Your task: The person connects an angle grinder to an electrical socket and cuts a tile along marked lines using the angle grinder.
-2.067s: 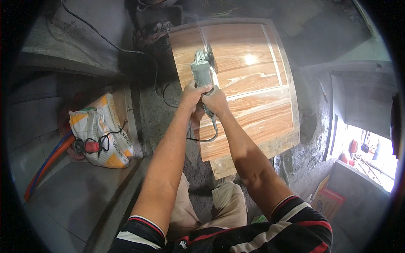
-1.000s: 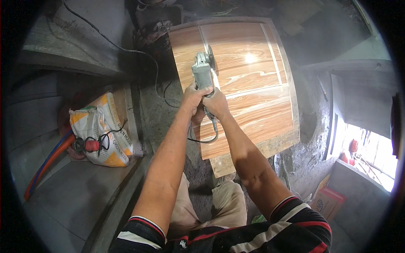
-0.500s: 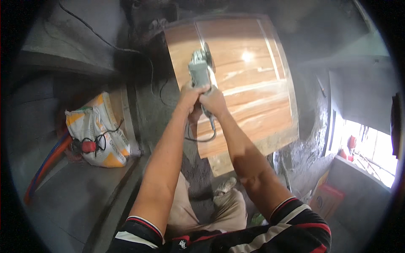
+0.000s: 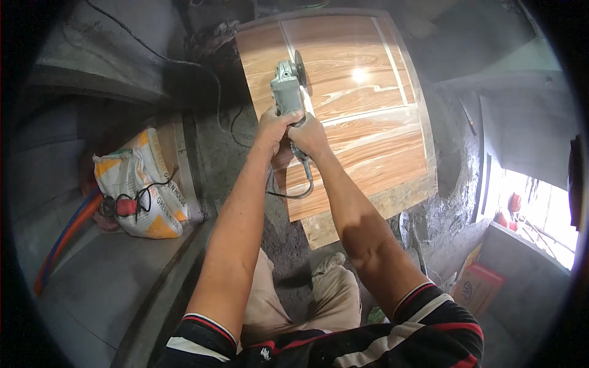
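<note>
My left hand (image 4: 274, 129) and my right hand (image 4: 310, 136) are closed around the body of a grey angle grinder (image 4: 287, 95). Its round cutting disc (image 4: 300, 67) stands on edge at the right of the grinder's head, over a pale line in the panel. The panel (image 4: 368, 144) is a glossy wood-patterned sheet, probably tile, with pale straight lines across it. From the grinder's rear end a dark power cord (image 4: 308, 184) loops down and left over the panel's near edge. Whether the disc touches the surface, I cannot tell.
Beneath the panel, a rough board (image 4: 322, 230) sticks out at the near side. To the left lie a white and yellow sack (image 4: 147, 202), a red tool with black cord (image 4: 127, 207) and an orange hose (image 4: 61, 248). A red box (image 4: 477, 288) stands at the lower right.
The view has shifted a little, so the panel appears slightly higher in the picture. Both hands keep hold of the grinder at about the same place on the panel.
</note>
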Motion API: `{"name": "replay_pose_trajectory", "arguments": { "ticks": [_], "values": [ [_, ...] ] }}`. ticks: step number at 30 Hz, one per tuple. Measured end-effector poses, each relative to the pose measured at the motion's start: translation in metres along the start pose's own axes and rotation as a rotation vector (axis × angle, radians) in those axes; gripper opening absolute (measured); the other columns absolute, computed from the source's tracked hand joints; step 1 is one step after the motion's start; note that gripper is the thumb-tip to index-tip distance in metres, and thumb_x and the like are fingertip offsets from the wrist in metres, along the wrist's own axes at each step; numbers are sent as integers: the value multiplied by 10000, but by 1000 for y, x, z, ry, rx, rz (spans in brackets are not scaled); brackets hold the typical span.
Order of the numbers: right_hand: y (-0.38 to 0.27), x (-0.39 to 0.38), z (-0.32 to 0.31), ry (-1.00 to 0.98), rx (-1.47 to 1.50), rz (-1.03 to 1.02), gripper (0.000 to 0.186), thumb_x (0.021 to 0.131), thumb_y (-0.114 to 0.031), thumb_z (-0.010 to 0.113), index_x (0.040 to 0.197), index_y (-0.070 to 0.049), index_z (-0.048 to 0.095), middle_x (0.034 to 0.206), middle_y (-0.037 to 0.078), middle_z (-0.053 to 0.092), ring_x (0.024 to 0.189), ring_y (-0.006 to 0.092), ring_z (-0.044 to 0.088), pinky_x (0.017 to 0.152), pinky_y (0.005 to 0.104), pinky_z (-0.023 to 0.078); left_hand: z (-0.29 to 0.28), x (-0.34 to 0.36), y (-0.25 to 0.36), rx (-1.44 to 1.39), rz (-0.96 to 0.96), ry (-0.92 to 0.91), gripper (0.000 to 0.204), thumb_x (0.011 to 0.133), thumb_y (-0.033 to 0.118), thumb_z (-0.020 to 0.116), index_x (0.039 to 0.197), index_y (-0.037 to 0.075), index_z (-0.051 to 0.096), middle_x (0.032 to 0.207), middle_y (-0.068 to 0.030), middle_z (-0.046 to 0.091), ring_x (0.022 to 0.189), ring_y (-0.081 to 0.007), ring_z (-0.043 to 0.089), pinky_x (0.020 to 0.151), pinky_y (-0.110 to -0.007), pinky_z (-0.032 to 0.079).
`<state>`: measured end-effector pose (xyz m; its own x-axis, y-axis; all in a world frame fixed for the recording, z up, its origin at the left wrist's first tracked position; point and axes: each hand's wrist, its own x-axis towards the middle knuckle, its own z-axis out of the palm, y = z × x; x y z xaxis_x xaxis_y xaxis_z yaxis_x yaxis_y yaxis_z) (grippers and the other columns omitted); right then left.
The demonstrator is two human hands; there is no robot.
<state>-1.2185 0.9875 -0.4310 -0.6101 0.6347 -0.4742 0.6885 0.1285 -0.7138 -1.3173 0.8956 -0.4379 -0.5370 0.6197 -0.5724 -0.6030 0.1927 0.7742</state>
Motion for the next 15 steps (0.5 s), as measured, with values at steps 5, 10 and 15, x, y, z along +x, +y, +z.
{"name": "replay_pose_trajectory", "arguments": {
  "ticks": [5,10,15],
  "values": [
    [4,-1,-5,-59,-39,67,601,811,-346,686,1250,64,651,1183,349,708,1179,484,676,1017,503,534,10,-10,4,-36,-19,19,565,836,199,844,1300,-49,637,1152,-147,726,1031,-216,697,944,-352,533],
    [1,-10,-5,-69,-51,74,602,817,-346,676,1254,67,645,1183,352,706,1186,490,670,1028,510,530,6,-15,2,-2,-16,1,642,844,230,865,1340,-71,591,1180,-151,708,1042,-227,693,943,-357,535],
    [8,-12,-3,2,-40,58,531,794,-308,710,1152,81,666,1062,343,723,1064,465,715,928,484,555,9,-18,-1,-2,-32,7,631,853,233,858,1343,-64,593,1175,-152,712,1048,-227,696,952,-362,532]
  ]
}}
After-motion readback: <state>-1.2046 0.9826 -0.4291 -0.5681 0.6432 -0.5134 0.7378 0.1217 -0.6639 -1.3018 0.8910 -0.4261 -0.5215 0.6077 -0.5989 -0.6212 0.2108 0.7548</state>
